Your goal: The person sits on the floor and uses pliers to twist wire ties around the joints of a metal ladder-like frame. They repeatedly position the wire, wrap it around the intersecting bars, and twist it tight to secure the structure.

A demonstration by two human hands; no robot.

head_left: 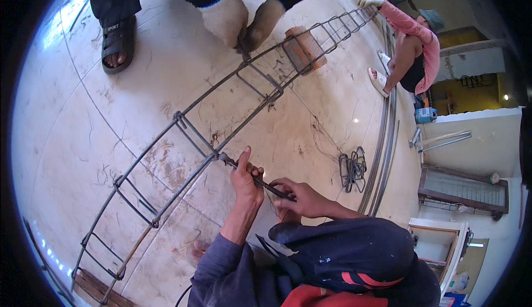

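Note:
A long rebar cage (194, 93) of dark bars and rectangular stirrups runs diagonally across the floor. Dark pincers (269, 188) reach from my hands to the cage, their head touching the near bar at a stirrup corner. My left hand (246, 184) is wrapped around them close to the head, thumb raised. Further back, my right hand (303, 199) is closed on the handle end. Across from me, a co-worker's gloved hand (223, 20) and other hand (265, 24) meet over the far bar with a dark tool, partly hidden.
An orange brick-like block (305, 50) sits under the cage. At the far end crouches a person in pink (415, 41), one gloved hand on it. Bent stirrups (352, 168) and long loose bars (382, 152) lie to the right. Wire scraps litter the tiled floor.

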